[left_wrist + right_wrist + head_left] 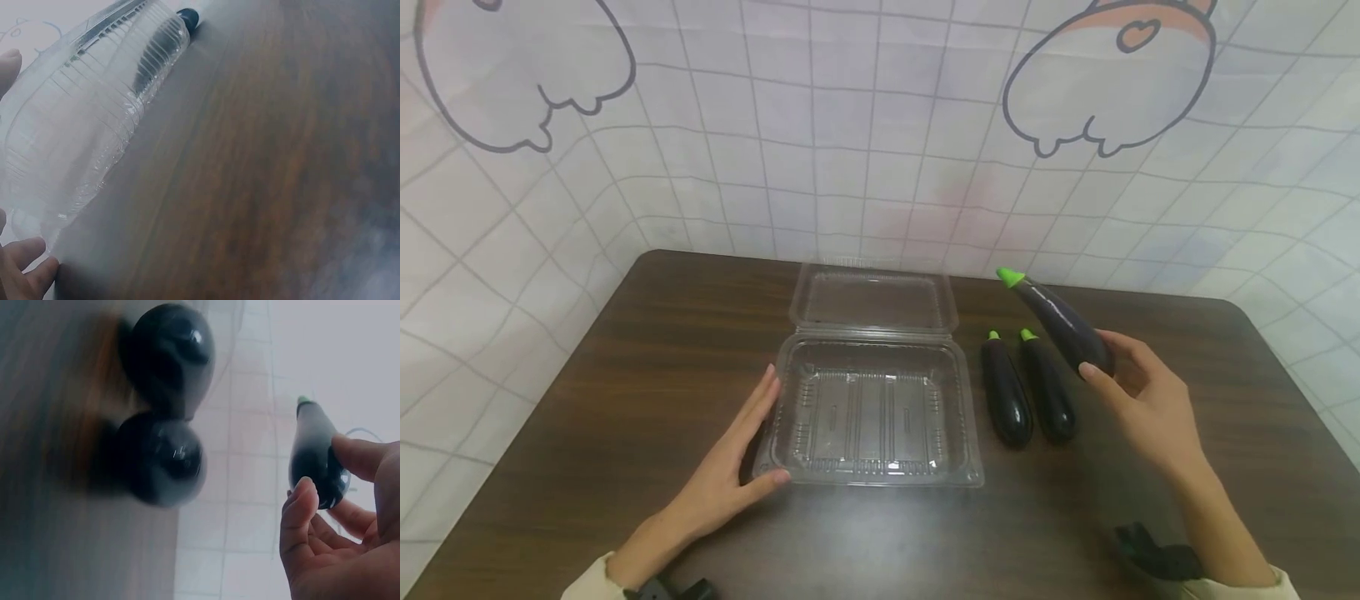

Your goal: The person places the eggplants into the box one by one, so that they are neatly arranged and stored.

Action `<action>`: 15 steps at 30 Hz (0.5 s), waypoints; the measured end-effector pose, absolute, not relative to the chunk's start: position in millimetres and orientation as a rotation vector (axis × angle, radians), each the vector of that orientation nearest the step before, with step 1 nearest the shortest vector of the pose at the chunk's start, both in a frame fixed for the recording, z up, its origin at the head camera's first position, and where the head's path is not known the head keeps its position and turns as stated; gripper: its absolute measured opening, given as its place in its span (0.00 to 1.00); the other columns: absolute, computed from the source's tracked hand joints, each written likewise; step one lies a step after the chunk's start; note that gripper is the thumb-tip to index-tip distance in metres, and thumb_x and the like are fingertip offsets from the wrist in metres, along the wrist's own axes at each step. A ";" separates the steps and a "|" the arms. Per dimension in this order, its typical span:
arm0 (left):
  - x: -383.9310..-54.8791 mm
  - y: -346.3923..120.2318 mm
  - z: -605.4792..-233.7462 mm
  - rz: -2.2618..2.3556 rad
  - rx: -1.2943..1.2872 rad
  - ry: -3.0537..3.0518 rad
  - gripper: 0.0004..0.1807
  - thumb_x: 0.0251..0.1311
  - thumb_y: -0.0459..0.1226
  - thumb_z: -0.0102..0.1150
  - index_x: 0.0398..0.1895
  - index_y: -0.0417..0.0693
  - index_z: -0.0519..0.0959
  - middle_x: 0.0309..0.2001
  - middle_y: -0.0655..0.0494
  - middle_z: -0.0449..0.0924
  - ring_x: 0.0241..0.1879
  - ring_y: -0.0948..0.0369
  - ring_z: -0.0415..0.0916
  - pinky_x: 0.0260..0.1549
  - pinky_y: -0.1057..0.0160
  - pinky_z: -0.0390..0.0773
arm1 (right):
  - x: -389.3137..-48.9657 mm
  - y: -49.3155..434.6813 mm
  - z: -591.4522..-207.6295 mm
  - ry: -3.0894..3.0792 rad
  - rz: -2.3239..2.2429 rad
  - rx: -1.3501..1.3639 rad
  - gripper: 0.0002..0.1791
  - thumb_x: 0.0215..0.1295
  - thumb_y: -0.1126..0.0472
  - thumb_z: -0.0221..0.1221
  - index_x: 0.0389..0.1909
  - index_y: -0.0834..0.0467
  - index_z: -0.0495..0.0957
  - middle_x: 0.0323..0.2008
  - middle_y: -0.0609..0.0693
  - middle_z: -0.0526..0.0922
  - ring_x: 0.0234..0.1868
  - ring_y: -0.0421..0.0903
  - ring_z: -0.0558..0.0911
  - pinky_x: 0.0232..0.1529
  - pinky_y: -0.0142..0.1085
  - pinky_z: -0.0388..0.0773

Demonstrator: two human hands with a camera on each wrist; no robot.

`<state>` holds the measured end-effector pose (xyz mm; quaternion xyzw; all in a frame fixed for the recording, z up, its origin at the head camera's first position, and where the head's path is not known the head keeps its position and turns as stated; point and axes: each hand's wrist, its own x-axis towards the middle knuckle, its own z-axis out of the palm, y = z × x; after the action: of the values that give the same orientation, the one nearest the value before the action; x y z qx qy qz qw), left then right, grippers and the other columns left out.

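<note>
A clear plastic clamshell container [868, 417] lies with its lid [874, 300] folded back, and nothing is inside it. Along its left side rests my left hand [730, 467], fingers straight and thumb at the near left corner; in the left wrist view its fingertips [40, 275] touch the container's wall. My right hand [1150, 404] pinches an eggplant [1060, 321] by its thick end, raised off the table, its green stem pointing up and left. Beneath and left of it, two more eggplants [1006, 392] [1047, 387] lie side by side, stems away from me.
The dark wood table [647, 367] has rounded far corners. Behind it hangs a white gridded cloth [880, 125] with cartoon animal drawings, which also covers both sides. The two lying eggplants are close to the container's right edge.
</note>
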<state>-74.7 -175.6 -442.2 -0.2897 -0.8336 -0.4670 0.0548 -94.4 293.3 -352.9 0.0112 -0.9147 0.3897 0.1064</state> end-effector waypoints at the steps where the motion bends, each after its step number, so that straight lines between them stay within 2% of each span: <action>1: -74.7 -175.4 -442.4 -1.416 -0.882 -2.533 0.54 0.50 0.40 0.68 0.76 0.48 0.45 0.76 0.51 0.36 0.74 0.51 0.37 0.59 0.32 0.49 | -95.5 290.3 -352.1 -2.696 1.143 0.056 0.30 0.66 0.49 0.59 0.68 0.50 0.66 0.55 0.61 0.77 0.48 0.51 0.82 0.34 0.24 0.73; 3: -74.7 -175.3 -442.5 -1.413 -0.882 -2.537 0.53 0.51 0.41 0.68 0.76 0.48 0.45 0.77 0.51 0.36 0.74 0.51 0.37 0.60 0.33 0.48 | -98.0 284.5 -350.9 -2.695 1.130 0.100 0.30 0.66 0.50 0.59 0.67 0.50 0.66 0.55 0.60 0.77 0.50 0.59 0.80 0.37 0.22 0.72; 4: -74.8 -175.3 -442.5 -1.410 -0.880 -2.537 0.53 0.51 0.41 0.68 0.76 0.48 0.45 0.76 0.51 0.36 0.74 0.51 0.37 0.61 0.34 0.48 | -99.5 281.7 -350.4 -2.690 1.129 0.121 0.30 0.66 0.50 0.60 0.67 0.51 0.67 0.54 0.60 0.78 0.50 0.60 0.80 0.38 0.20 0.71; 8: -75.0 -175.8 -441.7 -1.411 -0.881 -2.532 0.52 0.52 0.43 0.67 0.76 0.48 0.46 0.76 0.49 0.37 0.74 0.51 0.38 0.62 0.38 0.48 | -104.9 271.8 -346.8 -2.681 1.125 0.209 0.28 0.65 0.52 0.61 0.65 0.50 0.69 0.52 0.57 0.79 0.49 0.56 0.81 0.41 0.18 0.70; 15: -76.1 -176.3 -439.7 -1.427 -0.883 -2.531 0.52 0.53 0.45 0.66 0.76 0.48 0.46 0.76 0.50 0.37 0.74 0.52 0.37 0.59 0.31 0.48 | -113.7 257.9 -341.9 -2.663 1.093 0.395 0.28 0.63 0.57 0.63 0.65 0.49 0.69 0.52 0.53 0.79 0.42 0.48 0.83 0.39 0.20 0.74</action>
<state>-76.1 -176.3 -439.7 -0.2904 -0.8323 -0.4692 0.0523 -113.7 257.9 -341.9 0.1351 -0.9101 0.3737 0.1179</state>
